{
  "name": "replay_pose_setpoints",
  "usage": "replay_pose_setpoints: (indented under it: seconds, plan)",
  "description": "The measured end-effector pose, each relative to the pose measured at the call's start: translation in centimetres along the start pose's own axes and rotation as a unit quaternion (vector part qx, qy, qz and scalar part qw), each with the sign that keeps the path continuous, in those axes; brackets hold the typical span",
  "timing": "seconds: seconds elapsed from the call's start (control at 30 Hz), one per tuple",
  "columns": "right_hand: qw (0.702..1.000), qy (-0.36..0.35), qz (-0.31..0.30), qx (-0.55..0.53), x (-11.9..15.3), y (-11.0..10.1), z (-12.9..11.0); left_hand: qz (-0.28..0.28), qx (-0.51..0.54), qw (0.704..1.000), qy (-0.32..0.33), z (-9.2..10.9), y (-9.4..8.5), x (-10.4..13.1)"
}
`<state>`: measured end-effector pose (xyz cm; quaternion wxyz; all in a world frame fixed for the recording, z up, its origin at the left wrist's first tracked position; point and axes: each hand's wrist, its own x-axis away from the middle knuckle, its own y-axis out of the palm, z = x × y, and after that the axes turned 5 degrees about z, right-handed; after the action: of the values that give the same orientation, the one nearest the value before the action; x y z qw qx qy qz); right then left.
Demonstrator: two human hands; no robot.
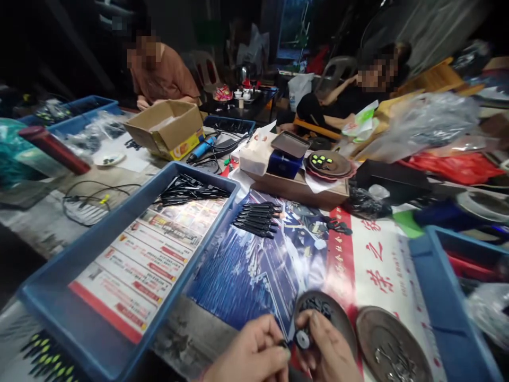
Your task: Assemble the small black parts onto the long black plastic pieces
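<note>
Both hands are low in view, just beside each other near the bottom edge, with the forearms outside the picture. The left hand [252,351] reaches in toward the right, knuckles bent, its thumb and index finger drawn together in a pinch. The right hand [330,346] angles in from the lower right, thumb pointing up and toward the left hand, its nail visible, the other fingers curled in a grip.
</note>
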<state>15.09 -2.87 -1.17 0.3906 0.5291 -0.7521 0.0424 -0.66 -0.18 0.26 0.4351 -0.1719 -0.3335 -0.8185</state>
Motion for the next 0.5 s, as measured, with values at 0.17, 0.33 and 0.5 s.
replay_pose_setpoints:
  seconds: [0.17, 0.33, 0.5]
  plan:
    - [1.000, 0.001, 0.003, -0.001, 0.2, -0.3, -0.2, 0.006, 0.005, 1.000, -0.007, 0.4, 0.4, -0.1]
    - [0.999, -0.034, 0.005, 0.036, -0.1, -1.0, 0.2, 0.006, 0.012, 1.000, -0.011, 0.9, 0.7, 0.2]
    - [0.977, -0.147, 0.002, 0.153, 0.2, -1.5, 1.2, 0.006, -0.002, 1.000, -0.020, 0.7, 0.6, 0.5]
